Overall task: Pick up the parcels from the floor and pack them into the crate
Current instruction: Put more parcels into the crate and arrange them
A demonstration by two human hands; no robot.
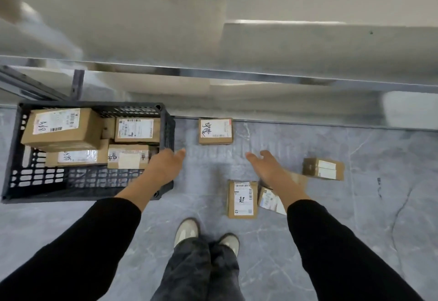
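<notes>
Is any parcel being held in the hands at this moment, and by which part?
Nothing is held. The left hand is open above the crate corner, and the right hand is open above the floor parcels, gripping none.

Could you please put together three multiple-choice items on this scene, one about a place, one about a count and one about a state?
1. Where does the crate stand relative to the person's feet?
A. to their left
B. to their right
C. behind them

2. How many parcels lie on the floor outside the crate?
A. one
B. four
C. seven

3. What state are the two hands in?
A. both clamped on one parcel
B. both open and empty
C. each holding a parcel

Answers:
1 A, since the black crate sits on the left of the shoes.
2 B: one by the shelf edge, one at far right, one upright-labelled near the feet, and one partly hidden under the right arm.
3 B: the left hand and right hand show spread fingers with nothing in them.
</notes>
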